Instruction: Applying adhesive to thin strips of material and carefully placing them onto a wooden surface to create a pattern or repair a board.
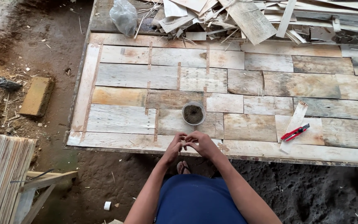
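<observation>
My left hand and my right hand meet at the near edge of a large panel of patched thin wood sheets. The fingertips of both hands pinch together around something small and pale between them; what it is I cannot make out. Just beyond my hands stands a small round cup filled with dark grainy matter. A red utility knife lies on a loose pale wood strip to the right of my hands.
A heap of wood offcuts and a clear plastic bag lie at the panel's far edge. Left on the dirt floor sit a brick-like block and a stack of thin sheets. My sandalled foot shows below.
</observation>
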